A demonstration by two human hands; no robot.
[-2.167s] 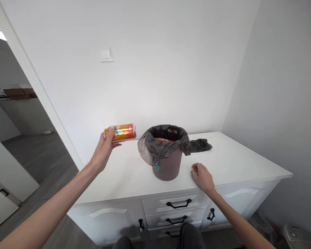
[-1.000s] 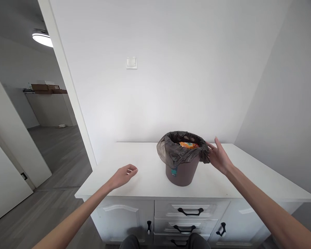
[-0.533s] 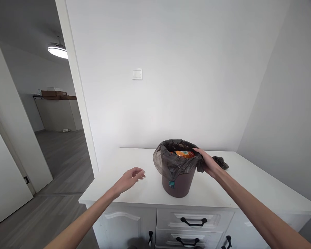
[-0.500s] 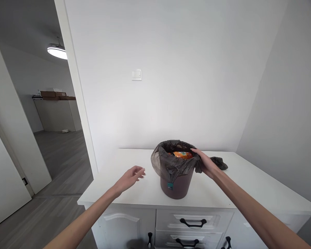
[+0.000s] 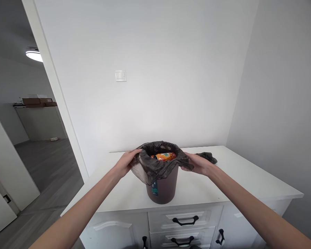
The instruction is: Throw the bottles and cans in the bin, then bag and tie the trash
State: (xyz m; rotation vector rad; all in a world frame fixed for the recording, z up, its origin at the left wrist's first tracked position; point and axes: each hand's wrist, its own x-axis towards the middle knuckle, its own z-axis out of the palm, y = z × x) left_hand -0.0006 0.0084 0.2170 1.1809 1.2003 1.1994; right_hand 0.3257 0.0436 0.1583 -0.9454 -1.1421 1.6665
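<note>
Bright, soft light on white wall (image 5: 150, 69), greyer toward right side, dim room at left with glowing ceiling lamp (image 5: 34, 55) blown out, faint shadowing behind bin (image 5: 162, 190), wide-angle stretch at edges, far boxes (image 5: 36, 101) lacking fine detail

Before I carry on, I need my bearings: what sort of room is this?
Probably a home: white cabinet with drawers, light switch on the wall, open doorway to another room.
</note>
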